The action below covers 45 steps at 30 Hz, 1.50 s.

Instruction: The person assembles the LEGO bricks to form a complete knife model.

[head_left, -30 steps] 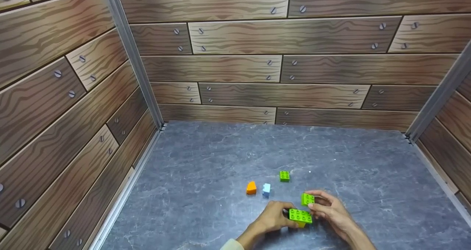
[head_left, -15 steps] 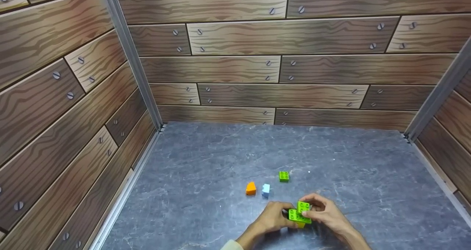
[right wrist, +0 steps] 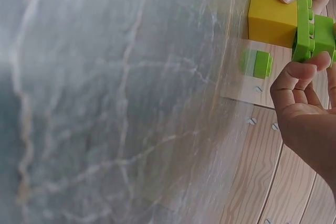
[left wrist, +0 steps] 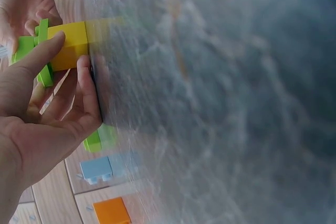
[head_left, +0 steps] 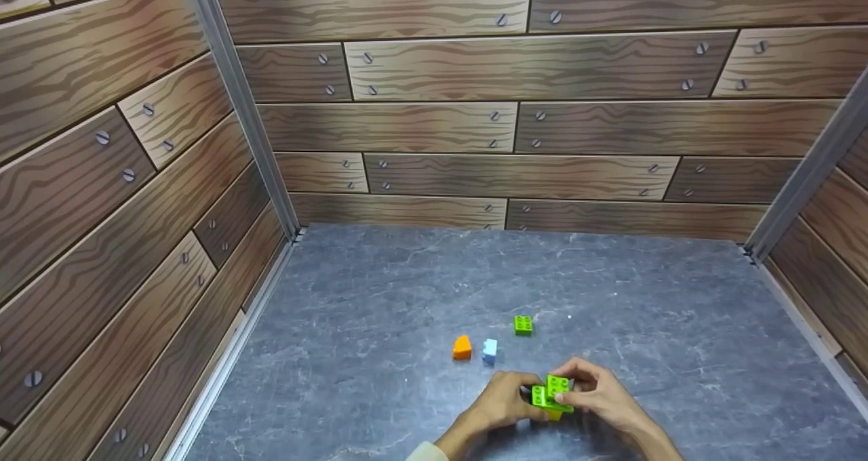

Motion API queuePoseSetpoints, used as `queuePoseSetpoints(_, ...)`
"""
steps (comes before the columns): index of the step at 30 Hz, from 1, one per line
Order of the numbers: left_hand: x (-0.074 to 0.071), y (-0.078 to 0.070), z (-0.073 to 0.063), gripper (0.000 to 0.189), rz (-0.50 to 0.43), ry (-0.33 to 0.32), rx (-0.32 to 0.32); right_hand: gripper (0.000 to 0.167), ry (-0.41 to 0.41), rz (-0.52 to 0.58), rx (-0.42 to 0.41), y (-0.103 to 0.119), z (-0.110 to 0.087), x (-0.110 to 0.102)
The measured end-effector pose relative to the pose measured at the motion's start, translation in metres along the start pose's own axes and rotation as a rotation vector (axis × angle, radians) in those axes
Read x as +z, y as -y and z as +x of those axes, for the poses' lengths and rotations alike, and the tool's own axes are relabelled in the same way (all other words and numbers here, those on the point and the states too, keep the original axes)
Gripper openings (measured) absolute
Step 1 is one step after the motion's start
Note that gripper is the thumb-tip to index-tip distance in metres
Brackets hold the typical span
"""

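Note:
My left hand holds a yellow block upright on the table, its thumb on the block's side. A flat green brick with two rows of studs caps the yellow block. Between thumb and fingers of my right hand is a small green four-stud brick, sitting over the right part of the flat green brick. In the right wrist view, the small brick lies right against the studs of the flat brick. My right fingertips partly cover it.
Beyond the hands lie a second green four-stud brick, a light blue brick and an orange slope-shaped brick. The grey marbled table is bordered by wood-plank-patterned walls.
My right hand has brought the small green brick left and down onto the flat green brick, lowering it slightly in the last half second. My left hand has stayed in place.

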<state>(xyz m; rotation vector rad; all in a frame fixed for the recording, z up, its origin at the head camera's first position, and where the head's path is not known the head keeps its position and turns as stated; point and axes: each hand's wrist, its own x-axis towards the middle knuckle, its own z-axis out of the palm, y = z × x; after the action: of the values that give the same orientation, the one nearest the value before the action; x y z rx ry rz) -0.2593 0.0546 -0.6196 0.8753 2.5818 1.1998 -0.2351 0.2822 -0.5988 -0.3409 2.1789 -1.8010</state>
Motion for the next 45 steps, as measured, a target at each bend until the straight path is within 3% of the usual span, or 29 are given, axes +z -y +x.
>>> queuePoseSetpoints(7, 0.000, 0.001, 0.001, 0.027, -0.032, 0.017, -0.014, 0.037, 0.010, -0.014, 0.035, 0.000, -0.001, 0.000)
queuePoseSetpoints(14, 0.000, 0.001, 0.002, 0.027, -0.052, 0.028, -0.031, 0.035, 0.001, -0.056, 0.011, 0.001, -0.001, 0.002)
queuePoseSetpoints(25, 0.000, 0.000, 0.001, 0.029, -0.022, 0.012, -0.002, 0.032, -0.004, -0.070, -0.024, -0.001, -0.002, 0.004)
queuePoseSetpoints(38, 0.000, 0.000, 0.001, 0.029, -0.045, 0.016, -0.027, 0.034, -0.028, -0.068, -0.002, 0.001, -0.003, 0.008)
queuePoseSetpoints(45, 0.000, -0.001, 0.001, 0.028, -0.030, 0.013, -0.005, 0.033, -0.045, -0.096, 0.014, 0.001, -0.005, 0.010)
